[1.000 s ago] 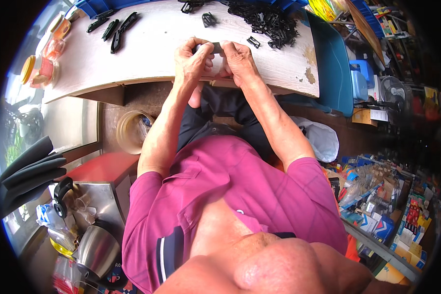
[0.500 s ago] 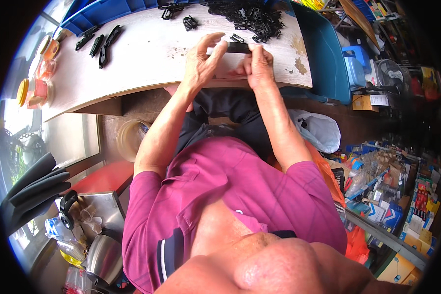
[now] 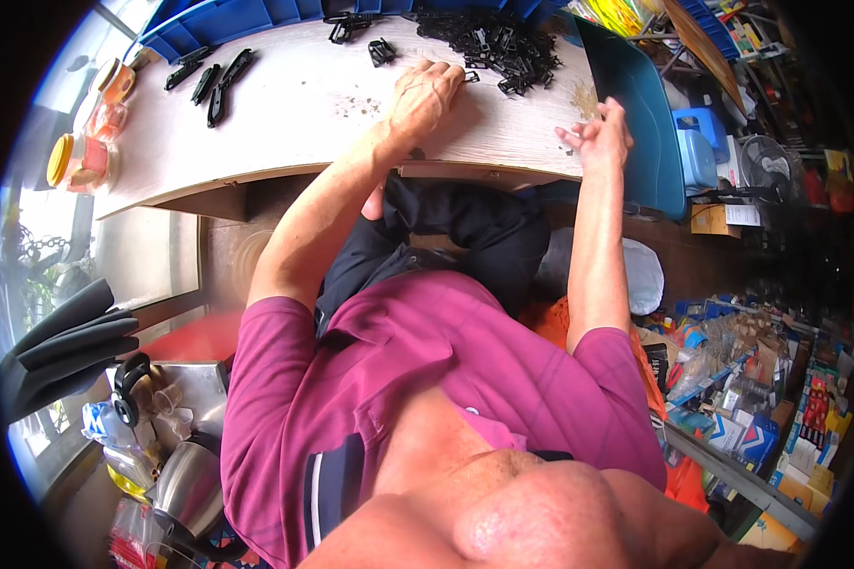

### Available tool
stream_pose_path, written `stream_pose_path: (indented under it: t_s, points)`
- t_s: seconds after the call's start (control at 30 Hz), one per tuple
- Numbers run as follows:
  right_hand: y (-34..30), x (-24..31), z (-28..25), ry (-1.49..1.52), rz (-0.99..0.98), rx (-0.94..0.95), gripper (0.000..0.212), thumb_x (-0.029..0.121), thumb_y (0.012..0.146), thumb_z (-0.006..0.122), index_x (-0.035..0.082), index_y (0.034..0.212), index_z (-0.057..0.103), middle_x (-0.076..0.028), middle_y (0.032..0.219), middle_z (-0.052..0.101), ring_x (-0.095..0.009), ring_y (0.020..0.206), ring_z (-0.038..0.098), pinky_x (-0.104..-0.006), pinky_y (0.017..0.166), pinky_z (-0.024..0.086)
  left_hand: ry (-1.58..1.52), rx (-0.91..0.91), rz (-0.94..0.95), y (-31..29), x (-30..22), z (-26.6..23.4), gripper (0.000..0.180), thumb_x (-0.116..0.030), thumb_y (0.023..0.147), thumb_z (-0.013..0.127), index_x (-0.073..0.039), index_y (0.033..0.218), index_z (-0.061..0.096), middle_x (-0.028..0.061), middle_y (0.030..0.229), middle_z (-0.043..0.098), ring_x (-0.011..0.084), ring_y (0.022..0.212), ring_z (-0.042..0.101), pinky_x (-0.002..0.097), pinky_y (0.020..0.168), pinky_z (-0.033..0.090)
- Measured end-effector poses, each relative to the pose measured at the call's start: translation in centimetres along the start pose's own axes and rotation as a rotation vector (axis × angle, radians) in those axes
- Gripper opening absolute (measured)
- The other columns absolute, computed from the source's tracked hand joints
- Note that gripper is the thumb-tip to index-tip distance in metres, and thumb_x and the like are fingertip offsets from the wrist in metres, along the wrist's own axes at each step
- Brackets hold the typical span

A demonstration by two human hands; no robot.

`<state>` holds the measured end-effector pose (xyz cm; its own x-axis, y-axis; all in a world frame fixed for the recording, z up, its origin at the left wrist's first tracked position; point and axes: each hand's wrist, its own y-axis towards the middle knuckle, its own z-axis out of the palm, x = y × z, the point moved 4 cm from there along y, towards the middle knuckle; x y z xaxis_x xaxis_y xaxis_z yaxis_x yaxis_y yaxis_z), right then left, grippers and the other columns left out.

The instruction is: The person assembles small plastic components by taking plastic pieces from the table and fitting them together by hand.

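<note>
The heap of small black plastic clips (image 3: 493, 43) lies at the far edge of the pale wooden desk (image 3: 294, 104), toward its right end, with a few strays spilling toward the near side. The left hand (image 3: 425, 95) rests palm down on the desk just beside the heap, its fingertips touching the nearest loose clips; the fingers lie spread and flat, clasping nothing that can be seen. The right hand (image 3: 600, 137) hovers at the desk's right near corner, fingers loosely parted and empty, close against the dark blue bin (image 3: 640, 114) that stands on edge along the desk's right end and walls off that side. A separate clip (image 3: 381, 50) and another small cluster (image 3: 346, 27) sit left of the heap along the far edge. Farther left lie three longer black pieces (image 3: 209, 81), and at the left end stand orange-lidded jars (image 3: 85, 142). A blue tray (image 3: 218, 19) runs behind the far edge. Below the desk, a kettle (image 3: 190, 488) stands at lower left, and stacked boxes (image 3: 759, 427) crowd the floor at right.
</note>
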<state>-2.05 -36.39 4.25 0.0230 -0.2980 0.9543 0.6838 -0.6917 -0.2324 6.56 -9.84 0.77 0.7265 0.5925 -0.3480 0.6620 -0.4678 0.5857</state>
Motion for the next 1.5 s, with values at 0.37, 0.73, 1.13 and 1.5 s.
stream_pose_path:
  t_s: [0.37, 0.73, 1.13, 1.5]
  points:
    - [-4.6, -6.4, 8.2, -0.17, -0.005, 0.68, 0.03, 0.023, 0.083, 0.076, 0.0, 0.1, 0.065, -0.002, 0.048, 0.049, -0.012, 0.037, 0.047, -0.0301, 0.044, 0.05, -1.229, 0.31, -0.699, -2.2, -1.9, -0.4, 0.028, -0.026, 0.093, 0.052, -0.001, 0.091, 0.063, 0.0066, 0.081, 0.066, 0.0139, 0.07, 0.061, 0.027, 0.068, 0.05]
    - [-6.2, -7.2, 9.6, -0.222, 0.0, 0.669, 0.026, 0.024, 0.085, 0.074, 0.001, 0.088, 0.064, -0.001, 0.047, 0.048, -0.012, 0.036, 0.046, -0.0285, 0.042, 0.047, -1.51, 0.179, -0.848, -4.0, -1.6, -1.0, 0.029, -0.028, 0.097, 0.054, 0.0, 0.098, 0.059, 0.0078, 0.079, 0.064, 0.0146, 0.066, 0.061, 0.0292, 0.061, 0.053]
    - [-7.4, -7.3, 9.8, -0.121, 0.063, 0.622, 0.022, 0.02, 0.091, 0.065, 0.006, 0.079, 0.054, -0.003, 0.046, 0.047, -0.018, 0.042, 0.056, -0.0408, 0.045, 0.056, 0.585, -0.324, -0.381, -5.7, 21.2, -15.8, 0.014, -0.022, 0.08, 0.06, -0.008, 0.082, 0.058, 0.0177, 0.08, 0.06, 0.0372, 0.076, 0.059, 0.0494, 0.068, 0.048]
    - [-6.5, -7.4, 8.7, -0.103, 0.044, 0.534, 0.019, 0.018, 0.091, 0.064, 0.002, 0.087, 0.055, -0.004, 0.045, 0.046, -0.018, 0.038, 0.053, -0.0381, 0.041, 0.053, -0.513, -0.301, -0.404, -3.8, 20.3, -7.2, 0.036, -0.009, 0.094, 0.055, -0.008, 0.129, 0.052, 0.0009, 0.075, 0.048, 0.012, 0.064, 0.046, 0.0294, 0.055, 0.043]
